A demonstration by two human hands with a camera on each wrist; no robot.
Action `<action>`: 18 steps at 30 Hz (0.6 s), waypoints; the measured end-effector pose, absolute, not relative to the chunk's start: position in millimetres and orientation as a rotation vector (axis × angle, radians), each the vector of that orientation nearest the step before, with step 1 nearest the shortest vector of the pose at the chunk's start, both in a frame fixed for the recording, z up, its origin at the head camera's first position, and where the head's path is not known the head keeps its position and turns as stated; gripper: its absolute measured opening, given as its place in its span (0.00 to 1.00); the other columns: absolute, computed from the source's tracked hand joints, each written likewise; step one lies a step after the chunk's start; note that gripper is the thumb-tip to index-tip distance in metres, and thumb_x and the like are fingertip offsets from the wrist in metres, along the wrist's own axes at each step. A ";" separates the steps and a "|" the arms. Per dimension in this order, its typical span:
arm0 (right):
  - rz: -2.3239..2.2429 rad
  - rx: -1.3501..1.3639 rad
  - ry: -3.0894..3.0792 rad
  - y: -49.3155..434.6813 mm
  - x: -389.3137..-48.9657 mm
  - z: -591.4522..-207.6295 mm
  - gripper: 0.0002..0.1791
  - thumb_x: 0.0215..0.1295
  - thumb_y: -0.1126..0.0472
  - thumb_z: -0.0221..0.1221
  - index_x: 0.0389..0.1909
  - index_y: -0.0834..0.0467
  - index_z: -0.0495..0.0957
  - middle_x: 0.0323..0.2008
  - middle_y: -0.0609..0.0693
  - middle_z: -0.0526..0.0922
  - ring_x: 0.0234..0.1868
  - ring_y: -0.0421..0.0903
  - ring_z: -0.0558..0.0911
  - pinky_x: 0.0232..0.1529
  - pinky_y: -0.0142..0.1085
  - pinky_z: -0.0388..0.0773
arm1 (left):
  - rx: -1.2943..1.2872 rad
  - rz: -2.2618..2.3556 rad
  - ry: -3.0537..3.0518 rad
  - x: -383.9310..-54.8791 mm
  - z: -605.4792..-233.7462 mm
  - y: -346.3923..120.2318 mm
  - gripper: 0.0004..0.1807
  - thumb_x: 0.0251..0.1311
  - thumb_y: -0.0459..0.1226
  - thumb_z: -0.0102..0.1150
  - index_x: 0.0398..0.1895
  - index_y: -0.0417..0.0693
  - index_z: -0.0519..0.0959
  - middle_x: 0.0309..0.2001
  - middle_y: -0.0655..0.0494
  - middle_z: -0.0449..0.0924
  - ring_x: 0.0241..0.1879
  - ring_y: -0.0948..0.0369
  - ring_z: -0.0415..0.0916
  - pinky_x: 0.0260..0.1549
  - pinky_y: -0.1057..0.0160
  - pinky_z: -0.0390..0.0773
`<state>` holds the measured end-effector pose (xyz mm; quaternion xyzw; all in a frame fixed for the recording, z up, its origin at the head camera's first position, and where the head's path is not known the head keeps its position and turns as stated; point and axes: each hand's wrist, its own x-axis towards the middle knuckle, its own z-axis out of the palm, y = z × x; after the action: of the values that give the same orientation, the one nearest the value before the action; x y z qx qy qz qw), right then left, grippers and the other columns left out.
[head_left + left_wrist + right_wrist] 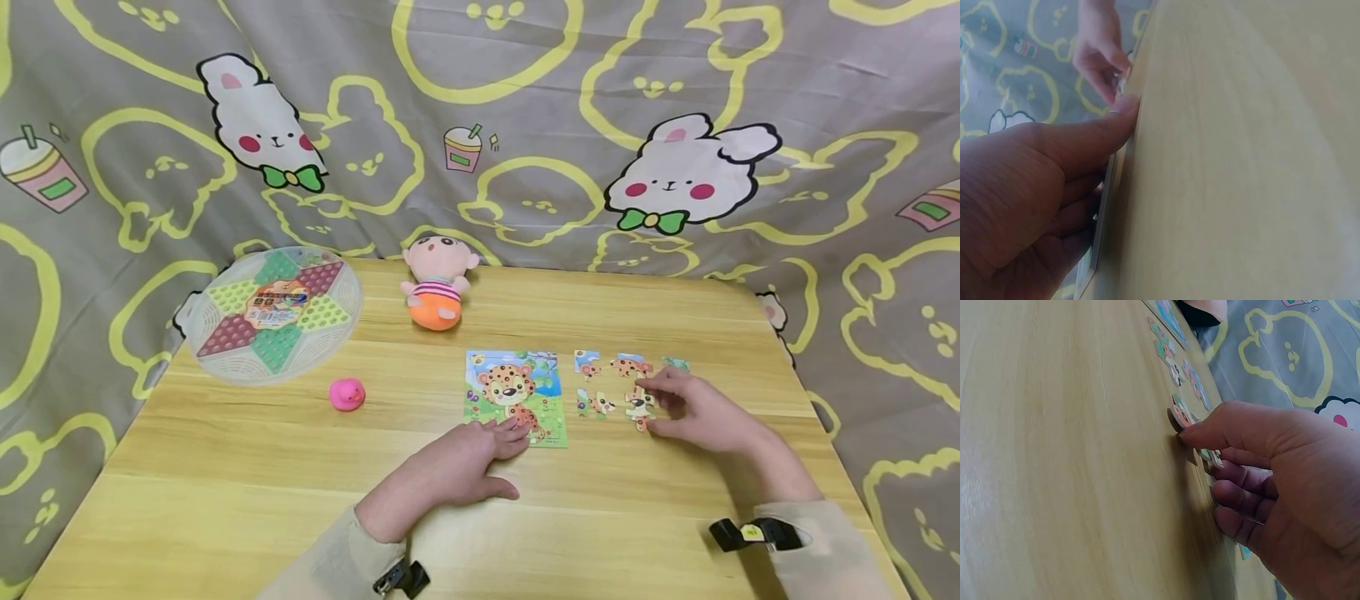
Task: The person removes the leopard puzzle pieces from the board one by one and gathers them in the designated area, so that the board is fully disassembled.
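Note:
A leopard puzzle board [517, 379] lies flat on the wooden table, its picture facing up. My left hand [468, 458] rests on its lower edge with the fingers extended and the thumb out on the table. To the right, several loose jigsaw pieces [597, 403] are laid out in rows. My right hand [701, 412] pinches a jigsaw piece [640, 405] at the right of the lower row between thumb and fingers. In the right wrist view that jigsaw piece [1182, 412] is slightly tilted against the thumb. Another piece [676, 364] lies just behind the right hand.
A pink rubber duck [347, 394] sits left of the board. Behind it lies a round Chinese checkers board [273, 315]. A plush doll [437, 283] lies near the back edge. A patterned grey curtain [525, 108] hangs behind the table [300, 483].

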<state>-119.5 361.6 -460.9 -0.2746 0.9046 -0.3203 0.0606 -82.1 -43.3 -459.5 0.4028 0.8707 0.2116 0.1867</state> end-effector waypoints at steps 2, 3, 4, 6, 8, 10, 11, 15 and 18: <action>-0.963 -0.825 2.732 361.8 -120.0 -460.9 0.32 0.59 0.65 0.77 0.64 0.71 0.79 0.39 0.47 0.74 0.38 0.42 0.71 0.34 0.33 0.72 | 1.133 0.595 2.451 -81.9 -459.3 -43.4 0.39 0.65 0.53 0.72 0.76 0.48 0.74 0.78 0.59 0.64 0.79 0.57 0.58 0.76 0.52 0.62; -0.955 -0.817 2.732 362.0 -120.1 -460.9 0.32 0.59 0.66 0.76 0.64 0.71 0.79 0.39 0.47 0.74 0.38 0.42 0.71 0.34 0.33 0.72 | 1.133 0.595 2.451 -82.0 -459.3 -43.4 0.39 0.65 0.53 0.72 0.76 0.48 0.74 0.78 0.59 0.64 0.79 0.57 0.58 0.76 0.52 0.62; -0.954 -0.815 2.727 362.2 -120.1 -460.7 0.32 0.60 0.66 0.76 0.64 0.71 0.79 0.40 0.48 0.74 0.38 0.42 0.71 0.34 0.33 0.72 | 1.135 0.594 2.450 -82.2 -459.3 -43.5 0.39 0.65 0.54 0.72 0.76 0.48 0.74 0.78 0.59 0.64 0.79 0.57 0.58 0.76 0.52 0.62; -0.945 -0.813 2.726 362.8 -120.4 -460.7 0.32 0.60 0.67 0.75 0.65 0.71 0.79 0.41 0.48 0.74 0.38 0.43 0.71 0.34 0.33 0.72 | 1.139 0.594 2.448 -82.3 -459.0 -43.8 0.39 0.65 0.54 0.72 0.76 0.48 0.74 0.78 0.59 0.64 0.79 0.58 0.58 0.76 0.52 0.62; -0.937 -0.808 2.727 363.4 -120.5 -461.3 0.32 0.60 0.68 0.75 0.65 0.71 0.79 0.41 0.49 0.74 0.39 0.43 0.72 0.35 0.33 0.72 | 1.144 0.587 2.449 -82.6 -458.8 -44.0 0.39 0.66 0.54 0.71 0.76 0.48 0.74 0.78 0.59 0.64 0.79 0.58 0.58 0.75 0.52 0.63; -0.930 -0.803 2.729 364.0 -120.7 -462.5 0.32 0.60 0.68 0.75 0.65 0.71 0.79 0.42 0.49 0.74 0.39 0.42 0.72 0.35 0.32 0.72 | 1.153 0.576 2.454 -82.8 -458.7 -44.1 0.39 0.66 0.54 0.71 0.76 0.49 0.74 0.78 0.59 0.64 0.78 0.58 0.59 0.75 0.53 0.63; -0.924 -0.802 2.735 364.1 -120.9 -463.1 0.32 0.59 0.69 0.74 0.65 0.70 0.79 0.42 0.49 0.74 0.39 0.42 0.72 0.35 0.32 0.72 | 1.156 0.569 2.458 -82.8 -458.6 -44.1 0.39 0.66 0.54 0.71 0.76 0.49 0.74 0.78 0.59 0.64 0.78 0.58 0.59 0.75 0.53 0.63; -0.924 -0.799 2.741 364.1 -120.3 -463.5 0.31 0.60 0.68 0.74 0.65 0.69 0.79 0.42 0.48 0.75 0.40 0.42 0.72 0.37 0.32 0.73 | 1.169 0.544 2.469 -83.0 -457.9 -44.0 0.39 0.66 0.55 0.71 0.75 0.49 0.74 0.79 0.58 0.64 0.78 0.58 0.60 0.75 0.53 0.63; -0.968 -0.800 2.749 363.1 -118.3 -459.1 0.31 0.59 0.70 0.74 0.65 0.70 0.79 0.42 0.50 0.75 0.40 0.44 0.74 0.37 0.32 0.77 | 1.178 0.531 2.468 -83.2 -457.2 -43.6 0.39 0.67 0.55 0.70 0.75 0.48 0.74 0.78 0.58 0.64 0.78 0.57 0.60 0.75 0.53 0.63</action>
<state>-118.3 363.1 -459.1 -0.2644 0.9079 -0.3197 0.0598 -83.2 -43.6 -457.2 0.4163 0.8718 0.1878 0.1770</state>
